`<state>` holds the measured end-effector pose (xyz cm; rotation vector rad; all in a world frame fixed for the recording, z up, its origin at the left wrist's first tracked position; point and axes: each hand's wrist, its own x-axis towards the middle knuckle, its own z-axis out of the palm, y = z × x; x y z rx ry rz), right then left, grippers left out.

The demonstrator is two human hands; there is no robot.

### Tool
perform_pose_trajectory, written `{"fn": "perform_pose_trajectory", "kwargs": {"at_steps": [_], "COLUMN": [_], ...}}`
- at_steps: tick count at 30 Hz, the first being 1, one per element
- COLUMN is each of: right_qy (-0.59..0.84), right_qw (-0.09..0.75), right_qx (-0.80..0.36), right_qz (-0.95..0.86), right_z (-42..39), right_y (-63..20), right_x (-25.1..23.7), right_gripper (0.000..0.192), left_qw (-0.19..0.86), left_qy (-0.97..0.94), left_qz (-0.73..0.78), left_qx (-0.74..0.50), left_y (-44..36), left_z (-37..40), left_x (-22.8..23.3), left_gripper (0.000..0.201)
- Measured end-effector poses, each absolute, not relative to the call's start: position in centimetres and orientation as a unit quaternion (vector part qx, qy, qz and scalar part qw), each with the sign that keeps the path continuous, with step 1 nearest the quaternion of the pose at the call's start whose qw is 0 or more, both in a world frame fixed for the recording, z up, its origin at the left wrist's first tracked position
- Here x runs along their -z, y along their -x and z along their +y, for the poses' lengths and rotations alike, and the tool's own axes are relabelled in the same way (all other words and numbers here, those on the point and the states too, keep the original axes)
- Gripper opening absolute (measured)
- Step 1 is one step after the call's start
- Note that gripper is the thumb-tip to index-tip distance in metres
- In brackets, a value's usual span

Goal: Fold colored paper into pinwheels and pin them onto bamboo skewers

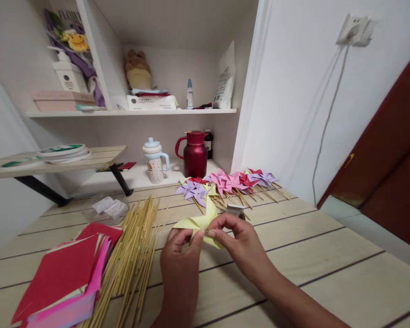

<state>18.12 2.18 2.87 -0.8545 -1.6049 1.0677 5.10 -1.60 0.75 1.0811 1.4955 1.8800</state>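
Pinching yellow paper pinwheel (202,222), left hand (179,248) and right hand (237,239) fingertips closed on it

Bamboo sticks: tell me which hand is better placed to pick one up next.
Probably the left hand. The bamboo sticks lie just to its left, while the right hand is on the far side of the yellow pinwheel both hands pinch.

Bare table (328,278) rightward; sticks (133,259) block the left.
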Motion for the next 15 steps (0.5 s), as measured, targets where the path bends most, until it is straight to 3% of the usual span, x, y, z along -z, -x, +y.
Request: {"fn": "perform_pose_trajectory", "kwargs": {"at_steps": [7, 12, 15], "right_qy": [0.347, 0.328, 0.334], "right_qw": [0.528, 0.546, 0.542], "right_qx": [-0.452, -0.502, -0.521], "right_qz": [-0.63, -0.585, -0.568], "right_z": [1.97, 1.83, 1.59], "right_y": [-17.79, -17.55, -17.5], "right_x": [-2.87, -2.77, -2.86], "right_gripper": [0.013, 0.031, 0.054], "left_qw": [0.264, 0.255, 0.249], "left_qy": [-0.415, -0.421, -0.424], "left_qz": [0.538, 0.54, 0.537], "left_qx": [-0.684, -0.683, -0.685], "left_y": [-4.81, -4.87, -4.89], "left_z": [-1.5, -1.71, -1.83], "left_x": [-0.61, -0.63, -0.71], "left_gripper": [0.015, 0.015, 0.013]}}
